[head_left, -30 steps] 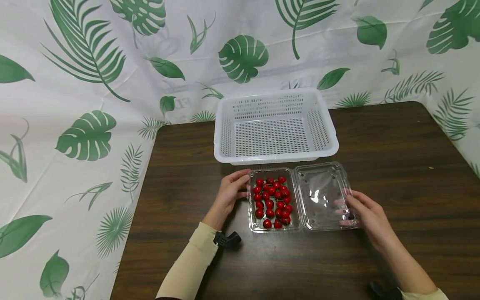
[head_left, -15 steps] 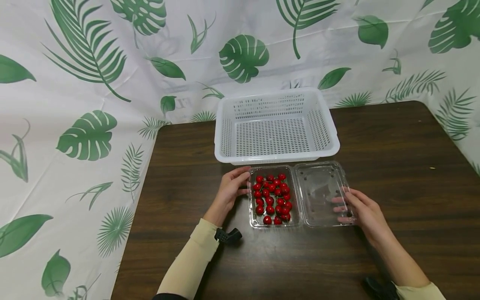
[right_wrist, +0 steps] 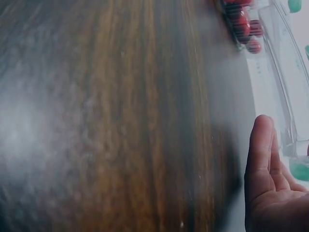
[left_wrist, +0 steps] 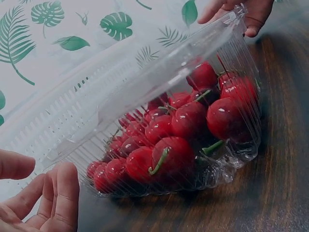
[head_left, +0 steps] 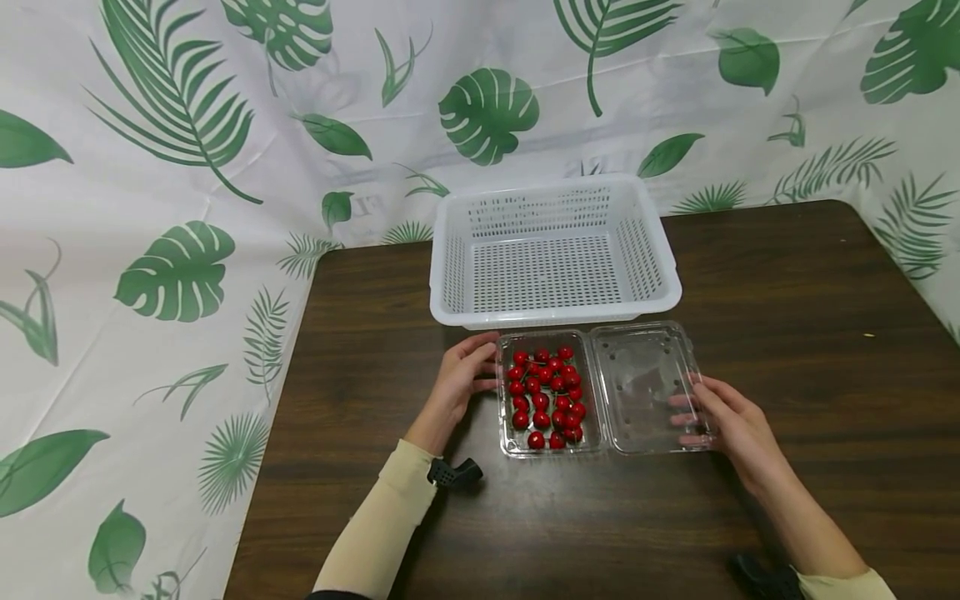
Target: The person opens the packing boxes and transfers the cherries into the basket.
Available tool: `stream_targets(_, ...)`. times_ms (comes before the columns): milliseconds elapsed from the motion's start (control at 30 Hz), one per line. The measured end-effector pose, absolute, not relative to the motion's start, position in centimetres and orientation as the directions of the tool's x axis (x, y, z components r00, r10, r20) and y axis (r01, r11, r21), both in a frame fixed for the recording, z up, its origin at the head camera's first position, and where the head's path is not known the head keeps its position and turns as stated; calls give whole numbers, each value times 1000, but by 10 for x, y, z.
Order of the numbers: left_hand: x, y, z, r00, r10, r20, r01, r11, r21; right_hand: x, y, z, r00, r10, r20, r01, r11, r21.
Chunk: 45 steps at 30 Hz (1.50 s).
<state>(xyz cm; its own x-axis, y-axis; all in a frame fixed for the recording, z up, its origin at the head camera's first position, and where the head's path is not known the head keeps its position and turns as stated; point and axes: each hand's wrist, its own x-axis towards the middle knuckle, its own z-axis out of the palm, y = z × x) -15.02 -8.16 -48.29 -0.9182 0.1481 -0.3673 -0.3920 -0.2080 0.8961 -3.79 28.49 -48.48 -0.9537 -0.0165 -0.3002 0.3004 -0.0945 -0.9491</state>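
A clear plastic clamshell box (head_left: 510,448) lies opened out on the table, with many red cherries (left_wrist: 159,128) in its left half. Some cherries carry green stems. My left hand (head_left: 456,379) is at the box's left wall, thumb and fingertips right by the rim; the left wrist view shows a gap between thumb and fingers. At the right end, the transparent lid (head_left: 637,392) lies flat out from the hinge. My right hand (head_left: 738,421) is at its outer edge, with straight fingers (right_wrist: 260,150) seen through the plastic beneath it and the thumb near the edge.
A white perforated plastic basket (head_left: 555,317) stands just behind the box, by the leaf-patterned cloth (head_left: 405,83) that hangs along the back and left. Dark wood-grain table (head_left: 585,525) surrounds the box. A small yellowish speck (head_left: 868,335) lies on the right side.
The box has shifted slightly away from me, toward the basket, with both hands beside it. The bright glare on the lid has faded as the lid's angle changed slightly.
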Motion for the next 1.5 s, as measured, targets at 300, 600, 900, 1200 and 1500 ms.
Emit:
stream_targets(300,-138,-91,-485,-912,157,-380,-407,-217,887,-36,292,-479,-970,8,-243,243,-22,-970)
stream_targets(600,-107,-99,-487,-899,213,-384,-426,-212,880,-34,302,-465,-979,111,-170,186,159,-970)
stream_targets(900,-68,-95,-485,-897,247,-366,-418,-211,883,-38,280,-445,-948,265,178,-23,499,-866)
stream_targets(1200,-64,-93,-479,-892,264,-366,-420,-188,888,-53,219,-420,-939,-69,338,-317,556,-768)
stream_targets(1500,-63,-89,-482,-897,258,-360,-413,-194,890,-69,163,-423,-828,-515,220,-539,625,-566)
